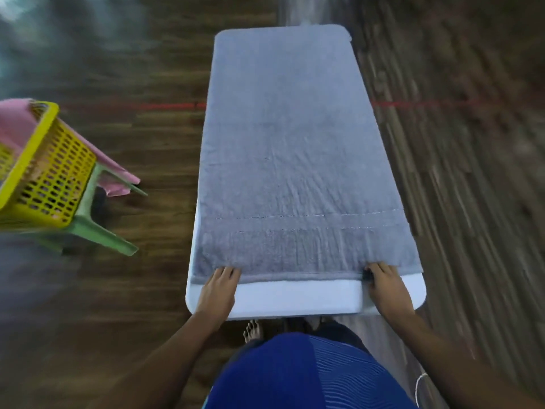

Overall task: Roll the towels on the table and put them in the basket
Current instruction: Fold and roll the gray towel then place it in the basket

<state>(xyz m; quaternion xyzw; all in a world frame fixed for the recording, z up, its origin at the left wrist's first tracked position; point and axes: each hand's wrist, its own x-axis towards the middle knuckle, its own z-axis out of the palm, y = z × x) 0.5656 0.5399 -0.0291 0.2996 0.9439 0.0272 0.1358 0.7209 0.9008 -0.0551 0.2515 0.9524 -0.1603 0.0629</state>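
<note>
A grey towel (292, 149) lies spread flat along the white table (298, 299), covering almost all of it. My left hand (219, 287) grips the towel's near edge at the left corner, fingers tucked under the hem. My right hand (383, 286) grips the same edge near the right corner. A yellow mesh basket (48, 169) stands at the left on a green stool (97, 228), well apart from the table.
A pink cloth (17, 125) hangs in and behind the basket. Dark wooden floor surrounds the table, with a red line (165, 106) across it. My bare foot (252, 330) shows under the table's near edge.
</note>
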